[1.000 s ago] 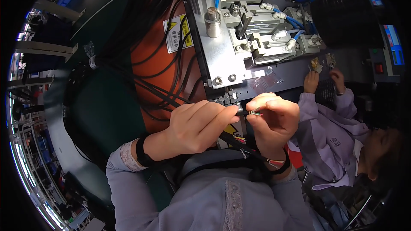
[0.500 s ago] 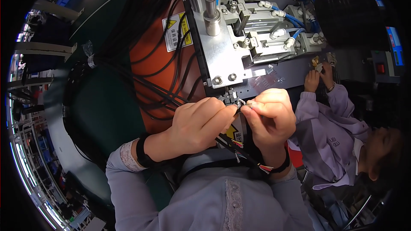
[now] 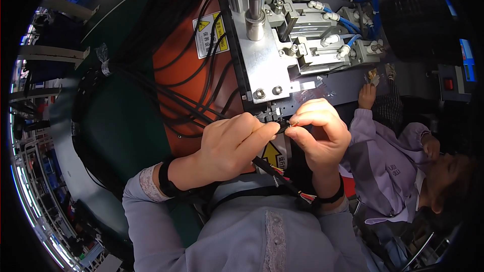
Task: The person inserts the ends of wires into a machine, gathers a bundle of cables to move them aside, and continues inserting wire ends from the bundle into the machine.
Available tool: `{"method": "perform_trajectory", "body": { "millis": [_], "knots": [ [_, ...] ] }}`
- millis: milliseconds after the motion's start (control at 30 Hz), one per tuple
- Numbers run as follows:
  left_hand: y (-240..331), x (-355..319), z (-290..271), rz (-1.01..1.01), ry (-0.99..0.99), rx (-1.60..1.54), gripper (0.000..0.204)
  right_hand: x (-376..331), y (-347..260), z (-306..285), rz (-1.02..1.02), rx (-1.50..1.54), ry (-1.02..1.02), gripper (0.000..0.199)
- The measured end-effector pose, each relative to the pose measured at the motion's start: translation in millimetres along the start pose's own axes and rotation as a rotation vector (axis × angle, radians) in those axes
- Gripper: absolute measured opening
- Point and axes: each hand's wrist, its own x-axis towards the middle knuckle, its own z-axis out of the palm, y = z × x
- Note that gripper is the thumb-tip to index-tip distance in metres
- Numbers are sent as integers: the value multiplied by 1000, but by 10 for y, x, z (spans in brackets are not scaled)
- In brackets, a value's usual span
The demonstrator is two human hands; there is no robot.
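My left hand (image 3: 227, 143) is closed in a pinch at the end of a black cable, just in front of the machine's metal plate. Its fingertips hide most of that end. Beside it, my right hand (image 3: 325, 133) pinches a thin wire (image 3: 296, 123) between thumb and forefinger, fingertips a little apart from the left ones. Right behind the fingertips is a small black fixture (image 3: 271, 114) with a pale piece on it. Below my hands, black cables with bared coloured wire ends (image 3: 306, 197) slant down toward my right wrist.
A metal machine (image 3: 264, 65) with blue air tubes (image 3: 348, 25) stands ahead. Many black cables (image 3: 146, 78) cross an orange panel (image 3: 174, 65) and a green surface (image 3: 121, 136) at left. A clear plastic bag (image 3: 315, 93) lies behind my right hand. A co-worker (image 3: 388, 166) sits at right.
My right fingers have shifted slightly, and the pale strands between my fingertips no longer show. The co-worker's one hand has left the small yellow item and moved toward their face.
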Motion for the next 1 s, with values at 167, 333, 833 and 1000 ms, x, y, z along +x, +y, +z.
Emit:
{"method": "perform_trajectory", "body": {
  "millis": [167, 333, 833, 1000],
  "knots": [
    [-2, 16, -49, 52, -12, 34, 36, 15, -62, 21, 98, 49, 14, 20],
    [16, 9, -91, 69, -70, 13, 27, 20, -95, 100, 13, -49, 86, 20],
    [26, -122, -65, 68, -209, 228, 41, -179, 135, -7, 428, 36, -133, 11],
    [24, -138, -16, 1, -355, 326, 42, -135, 262, 212, 117, -372, -68, 10]
  ]
}}
